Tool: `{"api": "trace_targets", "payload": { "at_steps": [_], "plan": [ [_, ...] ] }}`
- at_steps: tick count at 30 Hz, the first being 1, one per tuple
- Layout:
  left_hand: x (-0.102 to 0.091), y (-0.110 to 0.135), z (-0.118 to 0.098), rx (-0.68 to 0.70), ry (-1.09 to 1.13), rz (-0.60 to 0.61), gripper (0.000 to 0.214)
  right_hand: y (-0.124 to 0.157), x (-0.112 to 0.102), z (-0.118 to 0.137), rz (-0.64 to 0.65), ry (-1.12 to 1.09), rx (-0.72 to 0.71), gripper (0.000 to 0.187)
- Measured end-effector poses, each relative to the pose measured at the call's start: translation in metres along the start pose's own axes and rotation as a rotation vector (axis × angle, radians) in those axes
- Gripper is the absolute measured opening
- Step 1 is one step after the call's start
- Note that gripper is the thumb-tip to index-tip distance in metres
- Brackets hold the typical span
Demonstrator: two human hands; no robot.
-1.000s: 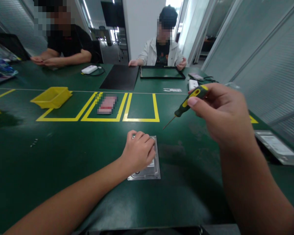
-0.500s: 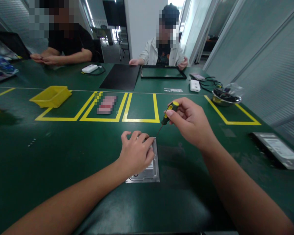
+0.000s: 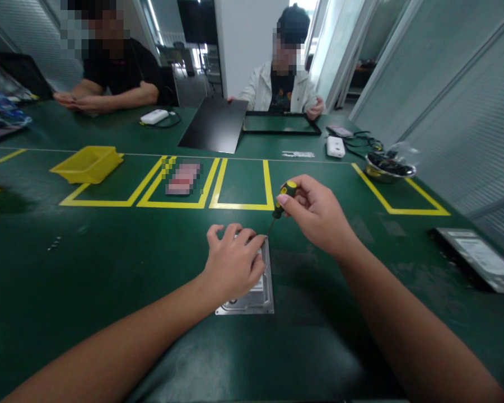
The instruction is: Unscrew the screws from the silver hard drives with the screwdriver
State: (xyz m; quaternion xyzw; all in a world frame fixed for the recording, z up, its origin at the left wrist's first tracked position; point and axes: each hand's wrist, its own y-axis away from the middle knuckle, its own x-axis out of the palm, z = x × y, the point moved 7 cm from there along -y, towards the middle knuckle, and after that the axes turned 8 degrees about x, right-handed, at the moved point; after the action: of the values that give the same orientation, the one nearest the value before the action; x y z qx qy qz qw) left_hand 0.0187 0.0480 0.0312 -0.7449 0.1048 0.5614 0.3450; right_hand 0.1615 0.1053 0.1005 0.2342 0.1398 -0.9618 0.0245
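A silver hard drive (image 3: 258, 305) lies flat on the green table, partly covered by my left hand (image 3: 234, 260). That hand rests palm down with its fingers spread across the drive, one fingertip close to the far right corner. My right hand (image 3: 315, 210) is closed around the yellow and black handle of a screwdriver (image 3: 284, 200). Its thin shaft slants down to the left, and the tip is at or just above that same corner. Whether it touches a screw is too small to tell.
On the right lies another hard drive (image 3: 479, 257); behind it stands a metal bowl (image 3: 388, 170) of dark parts. Left are a yellow bin (image 3: 90, 165) and several tiny screws (image 3: 54, 243). Across the table, two people sit near a black panel (image 3: 214, 126) and a black frame (image 3: 281, 132).
My right hand has moved slightly left and down, bringing the screwdriver tip to the drive's corner. My left hand stays put. The person opposite has raised and shifted the black panel.
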Motion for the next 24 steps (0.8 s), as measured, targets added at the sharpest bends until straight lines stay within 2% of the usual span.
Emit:
{"api": "trace_targets", "payload": {
  "at_steps": [24],
  "plan": [
    [0.001, -0.0002, 0.0005, 0.002, -0.001, 0.007, 0.031, 0.0009, 0.0034, -0.0033, 0.038, -0.022, 0.007, 0.017]
  ]
}}
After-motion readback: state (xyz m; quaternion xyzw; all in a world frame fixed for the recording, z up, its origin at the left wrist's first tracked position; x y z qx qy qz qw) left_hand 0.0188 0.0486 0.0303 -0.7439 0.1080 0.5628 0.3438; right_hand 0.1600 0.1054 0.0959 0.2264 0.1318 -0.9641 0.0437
